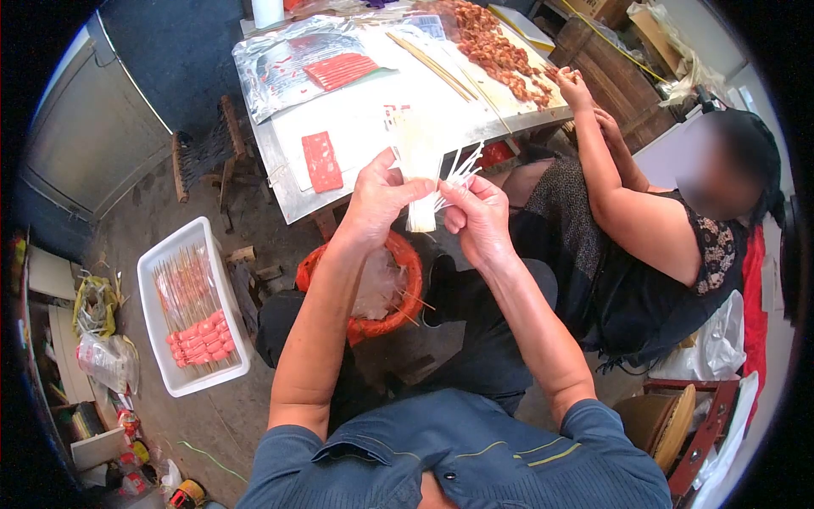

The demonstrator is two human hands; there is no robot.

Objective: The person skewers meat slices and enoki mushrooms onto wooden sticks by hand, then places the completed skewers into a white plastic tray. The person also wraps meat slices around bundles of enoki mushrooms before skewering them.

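My left hand (379,199) is closed around a bundle of pale bamboo skewers (421,216), held upright over the table's near edge. The bundle's upper part nearly blends into the bright tabletop. Close beside it, my right hand (479,212) pinches several thin white strips (462,170) that fan out above its fingers. Its thumb and fingertips are right at the bundle's side. Below my hands stands an orange bucket (413,276) with a clear plastic liner and a few sticks in it. A flat red packet (321,161) lies on the table to the left of the bundle.
The white table (288,140) bears foil with red strips (341,70), long sticks (432,66) and a heap of brown-red meat pieces (492,47). A white tray (156,318) of skewered meat sits on the floor at left. At right sits a person (627,204), hands at the table edge.
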